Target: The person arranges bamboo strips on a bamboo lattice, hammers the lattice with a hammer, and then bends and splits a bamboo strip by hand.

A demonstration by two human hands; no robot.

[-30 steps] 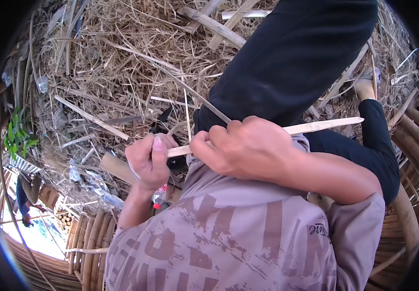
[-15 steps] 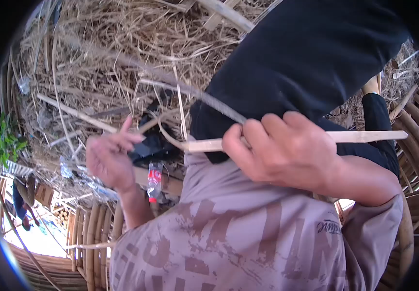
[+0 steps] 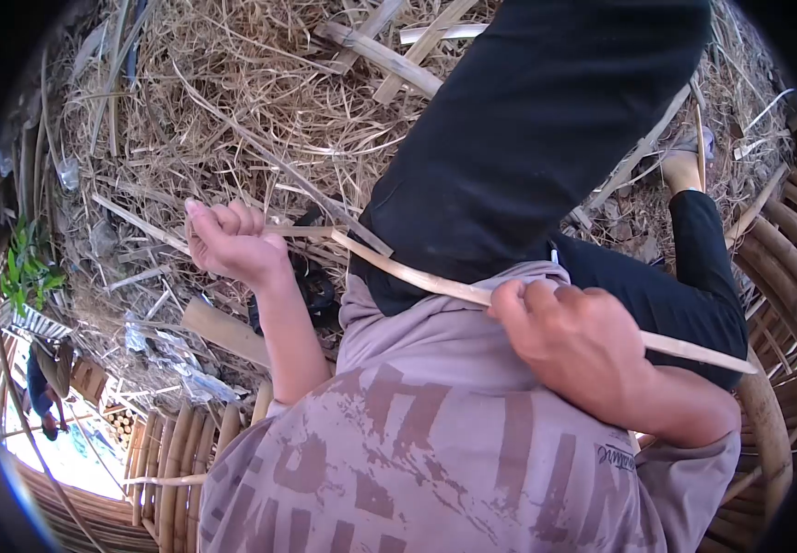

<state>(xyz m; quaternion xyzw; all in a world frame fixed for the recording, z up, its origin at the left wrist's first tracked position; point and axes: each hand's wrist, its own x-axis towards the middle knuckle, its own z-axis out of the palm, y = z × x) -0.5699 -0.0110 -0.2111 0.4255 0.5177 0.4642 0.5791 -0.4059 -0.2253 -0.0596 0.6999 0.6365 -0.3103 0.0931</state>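
My right hand [image 3: 587, 346] is closed around a long, pale bamboo strip [image 3: 417, 276] that lies across the front of my shirt. The strip's tapered end sticks out to the right of the fist. My left hand [image 3: 237, 241] is a fist with the fingers curled up, left of my knee. From it a thin, brownish bamboo sliver [image 3: 304, 231] runs to the pale strip's left end, where the two meet. A long greyish strip [image 3: 301, 180] slants down to my thigh; what bears its lower end I cannot make out.
Straw-like shavings [image 3: 260, 111] cover the ground, with several flat bamboo pieces [image 3: 389, 60] on top. A wide bamboo slat [image 3: 223, 330] and clear plastic [image 3: 182, 364] lie at left. Bent bamboo frames [image 3: 785, 240] curve around me. Another person [image 3: 43, 387] is far left.
My left hand has risen slightly and its fingers have closed. My right hand has moved right and down, and its strip now tilts. The greyish strip has shifted left. The bottle is out of sight.
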